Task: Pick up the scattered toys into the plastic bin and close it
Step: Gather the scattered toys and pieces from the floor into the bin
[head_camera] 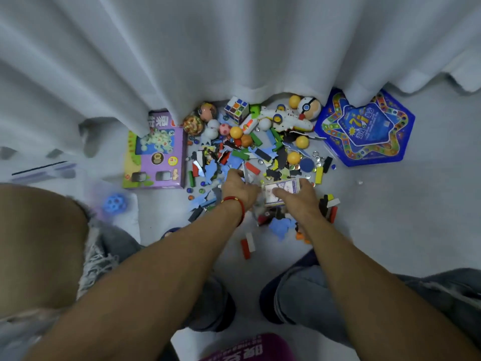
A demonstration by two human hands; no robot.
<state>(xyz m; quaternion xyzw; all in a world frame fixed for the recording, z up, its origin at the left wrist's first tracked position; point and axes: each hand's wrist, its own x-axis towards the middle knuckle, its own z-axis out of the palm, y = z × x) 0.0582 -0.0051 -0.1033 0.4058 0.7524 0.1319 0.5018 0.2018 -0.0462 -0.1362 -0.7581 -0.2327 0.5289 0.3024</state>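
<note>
A heap of toys (260, 149) lies on the pale floor below a white curtain: balls, coloured blocks, foam puzzle bits, marbles, a puzzle cube (236, 108) and a white toy plane (286, 120). My right hand (296, 199) holds a small card box (279, 191) at the near edge of the heap. My left hand (238, 187), with a red string on the wrist, reaches into the foam pieces beside that box, fingers curled on something I cannot make out. The clear plastic bin (86, 188) shows blurred at the left with a blue holed ball (115, 203) inside.
A purple game box (156, 155) lies left of the heap. A blue star-shaped game board (364, 127) lies at the right, partly under the curtain (234, 48). Loose blocks (247, 244) lie near my feet. My knee fills the lower left.
</note>
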